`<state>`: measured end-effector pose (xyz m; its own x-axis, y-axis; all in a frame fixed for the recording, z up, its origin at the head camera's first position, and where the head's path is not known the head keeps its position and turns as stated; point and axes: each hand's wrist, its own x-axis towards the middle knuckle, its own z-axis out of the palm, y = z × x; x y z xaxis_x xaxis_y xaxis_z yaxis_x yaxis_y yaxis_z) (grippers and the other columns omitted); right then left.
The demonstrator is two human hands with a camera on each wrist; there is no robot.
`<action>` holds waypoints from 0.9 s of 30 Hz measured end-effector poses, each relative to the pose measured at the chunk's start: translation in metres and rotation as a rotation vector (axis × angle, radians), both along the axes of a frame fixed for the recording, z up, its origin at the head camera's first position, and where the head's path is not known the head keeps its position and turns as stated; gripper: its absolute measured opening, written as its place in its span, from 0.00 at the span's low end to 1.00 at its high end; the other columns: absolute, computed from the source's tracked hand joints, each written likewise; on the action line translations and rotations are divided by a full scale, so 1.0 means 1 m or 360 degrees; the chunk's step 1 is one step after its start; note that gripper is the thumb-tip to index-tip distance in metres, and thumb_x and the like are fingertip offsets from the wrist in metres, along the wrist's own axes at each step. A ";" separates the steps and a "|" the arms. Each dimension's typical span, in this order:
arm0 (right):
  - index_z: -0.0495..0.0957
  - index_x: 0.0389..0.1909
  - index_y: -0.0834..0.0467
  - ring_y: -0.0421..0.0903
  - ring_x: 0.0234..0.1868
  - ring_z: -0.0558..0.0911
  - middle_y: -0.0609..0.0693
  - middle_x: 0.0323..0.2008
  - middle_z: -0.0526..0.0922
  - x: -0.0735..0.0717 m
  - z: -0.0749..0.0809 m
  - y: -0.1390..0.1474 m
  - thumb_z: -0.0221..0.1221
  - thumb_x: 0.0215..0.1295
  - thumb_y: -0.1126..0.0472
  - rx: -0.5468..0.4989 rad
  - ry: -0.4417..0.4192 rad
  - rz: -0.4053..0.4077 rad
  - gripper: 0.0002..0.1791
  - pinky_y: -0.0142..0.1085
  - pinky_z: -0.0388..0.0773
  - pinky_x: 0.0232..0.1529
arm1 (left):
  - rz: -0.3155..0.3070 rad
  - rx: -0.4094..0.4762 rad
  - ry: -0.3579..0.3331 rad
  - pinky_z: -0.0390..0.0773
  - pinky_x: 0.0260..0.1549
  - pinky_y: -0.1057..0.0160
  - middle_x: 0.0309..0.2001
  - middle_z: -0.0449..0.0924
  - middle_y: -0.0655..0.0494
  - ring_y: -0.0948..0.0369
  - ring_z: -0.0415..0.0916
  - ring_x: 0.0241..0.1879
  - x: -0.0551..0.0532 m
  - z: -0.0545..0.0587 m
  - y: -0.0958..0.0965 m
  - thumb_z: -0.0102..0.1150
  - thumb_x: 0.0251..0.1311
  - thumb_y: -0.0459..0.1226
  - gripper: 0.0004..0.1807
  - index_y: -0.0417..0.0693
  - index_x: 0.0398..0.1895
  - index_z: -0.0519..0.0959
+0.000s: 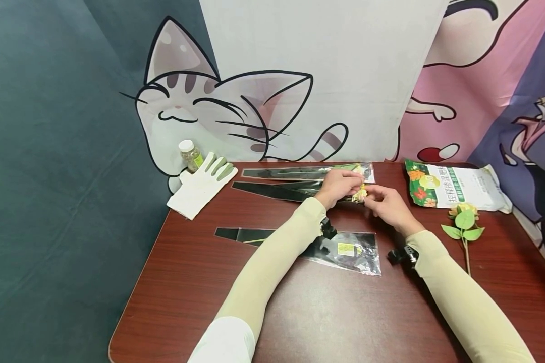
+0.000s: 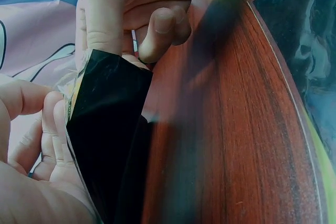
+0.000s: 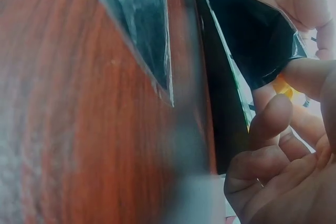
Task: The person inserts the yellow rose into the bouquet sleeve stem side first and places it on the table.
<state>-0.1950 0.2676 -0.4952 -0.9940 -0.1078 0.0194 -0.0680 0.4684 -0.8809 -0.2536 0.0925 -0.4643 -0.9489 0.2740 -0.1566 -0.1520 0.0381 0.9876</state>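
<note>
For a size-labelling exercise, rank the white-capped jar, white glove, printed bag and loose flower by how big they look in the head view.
1. Printed bag
2. White glove
3. Loose flower, visible part
4. White-capped jar, partly behind the glove

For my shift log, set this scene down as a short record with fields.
Left grip: pinching the right end of the middle sleeve
Right grip: pinching that same end
Middle sleeve: black, a yellow flower showing at its right end
Other sleeves: back sleeve beyond it; front sleeve nearer the person
Table right: leafy loose flower in front of a printed bag
Table left: glove, with a white-lidded jar behind it
</note>
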 end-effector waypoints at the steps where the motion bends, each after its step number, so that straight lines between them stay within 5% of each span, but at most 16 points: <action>1: 0.78 0.65 0.66 0.37 0.20 0.75 0.47 0.30 0.84 -0.001 0.000 0.000 0.64 0.74 0.63 0.0007 0.0001 0.0004 0.22 0.31 0.76 0.20 | 0.0001 0.0001 0.0001 0.85 0.26 0.75 0.26 0.87 0.60 0.71 0.81 0.24 0.000 0.000 0.000 0.68 0.66 0.30 0.10 0.36 0.48 0.90; 17: 0.81 0.63 0.61 0.37 0.19 0.70 0.45 0.22 0.77 -0.011 0.001 -0.003 0.66 0.71 0.61 0.0173 0.0030 0.0036 0.22 0.31 0.66 0.19 | -0.0017 -0.0030 0.0010 0.82 0.25 0.77 0.28 0.88 0.63 0.71 0.80 0.24 0.001 0.002 -0.005 0.68 0.66 0.32 0.11 0.37 0.49 0.90; 27: 0.85 0.58 0.60 0.36 0.18 0.69 0.43 0.18 0.75 -0.014 -0.001 -0.003 0.68 0.70 0.62 0.0191 0.0062 0.0107 0.17 0.30 0.65 0.19 | -0.0082 -0.0056 0.0012 0.83 0.25 0.75 0.27 0.88 0.59 0.70 0.80 0.23 0.003 0.005 -0.006 0.68 0.65 0.31 0.06 0.42 0.41 0.92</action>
<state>-0.2089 0.2646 -0.4958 -0.9832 -0.1780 0.0409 -0.1358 0.5632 -0.8150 -0.2507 0.0860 -0.4594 -0.9348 0.3171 -0.1598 -0.1414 0.0802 0.9867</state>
